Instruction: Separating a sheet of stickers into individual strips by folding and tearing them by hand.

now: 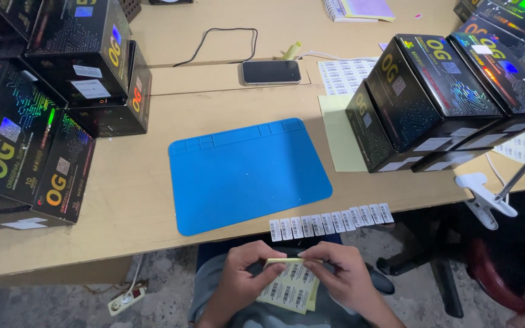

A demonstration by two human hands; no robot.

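- Sticker sheet (291, 290), one yellow-backed page of barcode labels, sat at 6 o'clock below the desk edge, over the lap.
- Left hand (242, 274) and right hand (341, 278) both pinched its top edge.
- Ten peeled labels (332, 222) hung in a row off the desk front.
- One blue mat (247, 173) lay dead centre.
- Black boxes (439, 97) were stacked at 2 o'clock, more at 9.
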